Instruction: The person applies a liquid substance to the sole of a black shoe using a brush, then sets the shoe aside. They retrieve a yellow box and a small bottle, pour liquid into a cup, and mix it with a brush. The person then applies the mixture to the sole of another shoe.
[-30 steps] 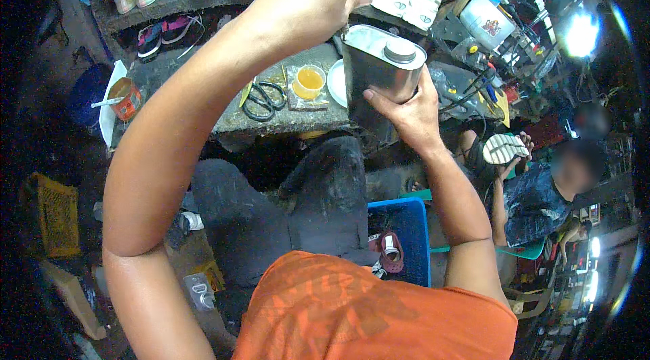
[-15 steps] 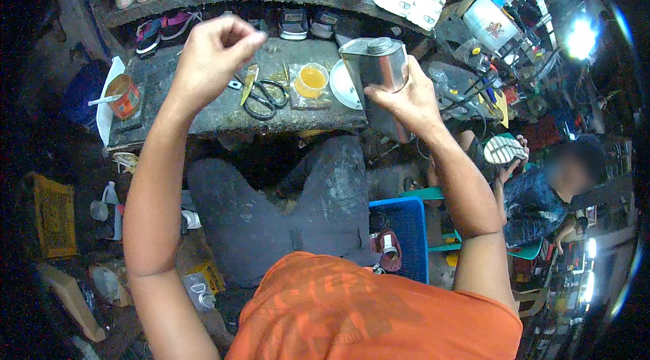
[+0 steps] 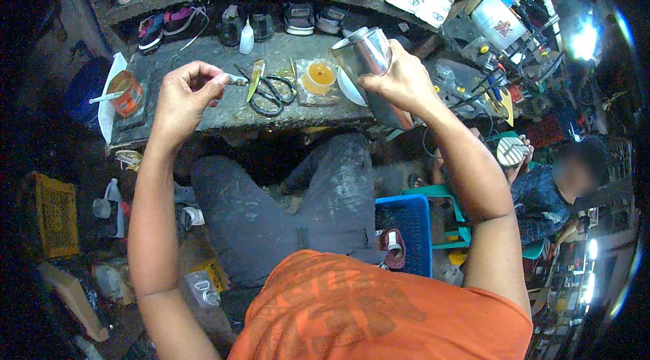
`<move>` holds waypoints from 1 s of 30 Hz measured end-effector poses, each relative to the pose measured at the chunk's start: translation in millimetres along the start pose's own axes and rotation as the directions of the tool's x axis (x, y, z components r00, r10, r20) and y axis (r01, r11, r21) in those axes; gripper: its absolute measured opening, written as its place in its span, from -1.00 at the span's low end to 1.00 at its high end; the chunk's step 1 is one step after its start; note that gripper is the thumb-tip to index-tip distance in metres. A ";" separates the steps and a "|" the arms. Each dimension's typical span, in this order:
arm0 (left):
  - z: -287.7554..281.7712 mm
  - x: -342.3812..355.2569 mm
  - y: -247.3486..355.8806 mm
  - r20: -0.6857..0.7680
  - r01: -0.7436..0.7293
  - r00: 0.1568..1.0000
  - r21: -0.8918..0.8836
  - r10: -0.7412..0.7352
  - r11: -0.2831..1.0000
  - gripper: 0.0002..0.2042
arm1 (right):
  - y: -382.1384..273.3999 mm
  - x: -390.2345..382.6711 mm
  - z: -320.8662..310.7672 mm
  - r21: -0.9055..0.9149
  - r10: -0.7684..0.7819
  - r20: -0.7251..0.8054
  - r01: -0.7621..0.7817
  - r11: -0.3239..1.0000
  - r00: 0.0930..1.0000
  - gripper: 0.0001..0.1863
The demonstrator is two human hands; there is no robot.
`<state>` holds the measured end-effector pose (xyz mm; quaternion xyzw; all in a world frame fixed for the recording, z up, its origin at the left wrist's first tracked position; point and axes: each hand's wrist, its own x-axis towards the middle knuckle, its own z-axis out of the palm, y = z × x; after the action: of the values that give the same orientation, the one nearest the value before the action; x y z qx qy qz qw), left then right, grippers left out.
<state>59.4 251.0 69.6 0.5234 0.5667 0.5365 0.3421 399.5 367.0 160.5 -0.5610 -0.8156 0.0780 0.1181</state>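
My right hand (image 3: 396, 79) grips a metal can (image 3: 362, 55) tilted toward the left, and a thin yellowish stream runs from its spout into a small cup (image 3: 320, 76) of amber liquid on the stone bench (image 3: 203, 113). My left hand (image 3: 183, 96) is held over the bench's left part, its fingers pinched on a small metal cap (image 3: 237, 80). Black-handled scissors (image 3: 271, 93) and a knife (image 3: 255, 79) lie between the two hands.
An orange tin with a stick (image 3: 125, 93) stands at the bench's left end, a small white bottle (image 3: 247, 38) at its back. Shoes and sandals (image 3: 298, 18) fill the shelves behind. A blue crate (image 3: 409, 231) sits by my legs. Another person (image 3: 562, 184) sits at right.
My left hand came down from the can's top to the bench's left side, holding the cap. My right hand tipped the can over the cup and liquid now pours.
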 end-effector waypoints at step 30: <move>132.8 54.4 118.2 -0.045 -0.432 0.900 -0.210 0.433 0.877 -0.87 | 46.1 -63.3 2.8 0.339 -0.110 -0.515 0.320 0.885 0.850 -0.22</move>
<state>200.3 321.8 168.1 0.5976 0.3737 0.6563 0.2690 461.7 324.5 139.2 -0.4275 -0.7839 0.0923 0.4407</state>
